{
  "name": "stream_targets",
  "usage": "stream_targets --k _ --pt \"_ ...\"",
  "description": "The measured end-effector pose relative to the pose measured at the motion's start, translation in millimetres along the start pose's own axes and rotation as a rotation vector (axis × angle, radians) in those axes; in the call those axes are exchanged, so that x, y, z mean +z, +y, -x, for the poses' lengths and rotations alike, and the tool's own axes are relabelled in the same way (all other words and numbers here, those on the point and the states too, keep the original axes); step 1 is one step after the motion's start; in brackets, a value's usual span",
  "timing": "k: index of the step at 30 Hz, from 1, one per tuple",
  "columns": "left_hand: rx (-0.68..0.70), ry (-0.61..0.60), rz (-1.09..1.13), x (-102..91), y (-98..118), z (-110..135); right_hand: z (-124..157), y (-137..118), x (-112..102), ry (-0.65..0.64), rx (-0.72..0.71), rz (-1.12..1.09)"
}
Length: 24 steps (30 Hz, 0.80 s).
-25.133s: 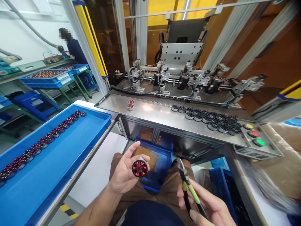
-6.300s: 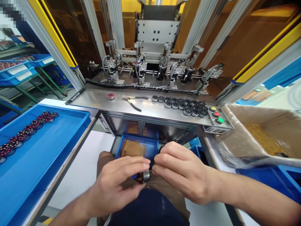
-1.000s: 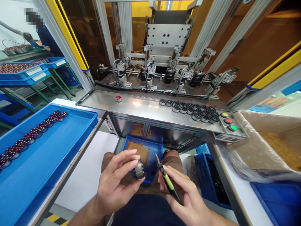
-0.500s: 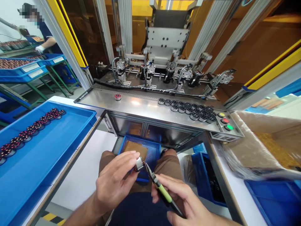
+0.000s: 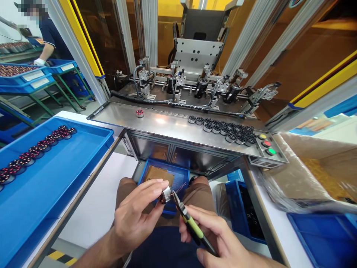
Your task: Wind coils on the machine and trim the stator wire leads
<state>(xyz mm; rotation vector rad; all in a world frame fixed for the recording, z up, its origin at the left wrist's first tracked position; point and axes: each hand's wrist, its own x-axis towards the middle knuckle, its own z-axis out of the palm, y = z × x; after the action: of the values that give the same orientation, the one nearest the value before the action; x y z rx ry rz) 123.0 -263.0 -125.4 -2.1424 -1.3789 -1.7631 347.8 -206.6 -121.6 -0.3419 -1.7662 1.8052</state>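
My left hand [image 5: 136, 216] pinches a small round wound stator [image 5: 166, 195] over my lap, its metal side turned toward me. My right hand [image 5: 217, 238] grips green-handled cutters [image 5: 189, 223], whose tips touch the stator's right side. Thin copper wire ends [image 5: 180, 188] stick out from the stator beside the cutter tips. Below them lies a small blue tray [image 5: 181, 176] with a brown pad.
A steel shelf [image 5: 167, 126] holds one red stator [image 5: 140, 113] and several dark empty cores [image 5: 225, 132], with three buttons [image 5: 267, 143] at its right end. A big blue tray [image 5: 55, 175] at left carries a row of stators. A lined carton [image 5: 315, 167] sits right. Another person works far left.
The cutters, held apart from the stator a second ago, have moved left until their tips meet it. The stator has turned slightly in my left hand, and wire ends now show.
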Motion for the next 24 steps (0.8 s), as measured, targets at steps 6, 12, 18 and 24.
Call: stream_targets --k 6,12,18,24 --pt "-0.023 0.003 0.013 0.3 -1 3 -2 -2 0 -0.007 -0.002 0.026" --pt "-0.024 0.012 -0.012 -0.1 1 5 -2 0 -2 -0.011 -0.014 0.085" --pt "-0.038 0.008 -0.032 -0.1 3 2 3 6 -2 0.016 0.002 0.155" --pt "-0.028 0.014 -0.082 0.5 2 3 -9 -3 2 0.018 0.182 0.266"
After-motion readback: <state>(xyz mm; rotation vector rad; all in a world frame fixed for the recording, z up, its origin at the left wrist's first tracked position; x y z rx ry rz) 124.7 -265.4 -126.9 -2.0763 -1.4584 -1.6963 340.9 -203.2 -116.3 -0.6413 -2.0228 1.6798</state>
